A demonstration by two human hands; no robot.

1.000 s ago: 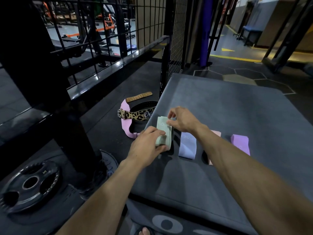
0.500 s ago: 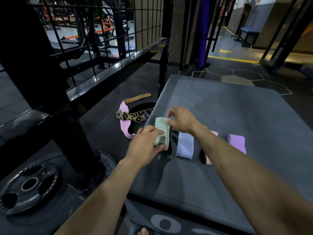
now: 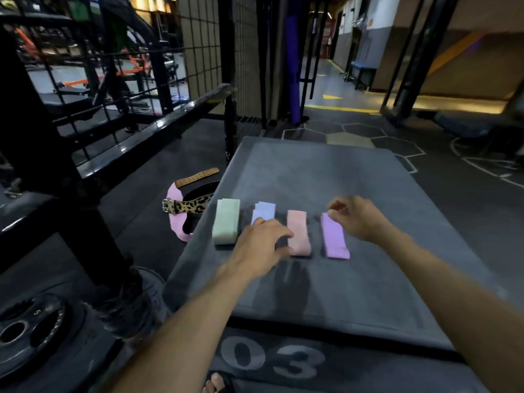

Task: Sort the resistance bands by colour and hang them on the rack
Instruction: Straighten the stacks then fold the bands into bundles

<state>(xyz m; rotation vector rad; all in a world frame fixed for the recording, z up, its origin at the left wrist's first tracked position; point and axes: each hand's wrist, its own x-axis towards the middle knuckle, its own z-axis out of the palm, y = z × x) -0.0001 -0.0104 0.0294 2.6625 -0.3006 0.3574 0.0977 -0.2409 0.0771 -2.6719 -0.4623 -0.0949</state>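
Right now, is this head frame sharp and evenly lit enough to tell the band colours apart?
Head view: dim, lit mostly from the back right; hands motion-blurred, wide-angle bending at the edges; green stack, blue stack, pink stack and purple stack still distinguishable.

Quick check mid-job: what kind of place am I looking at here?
Most likely a gym: a weight plate on the floor, a leopard-print lifting belt, and folded resistance bands on a padded box.

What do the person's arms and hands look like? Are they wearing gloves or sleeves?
No gloves and no sleeves. Both forearms are bare right up to the picture's edge. The left hand and the right hand are bare too, with no watch, ring or wristband that shows.
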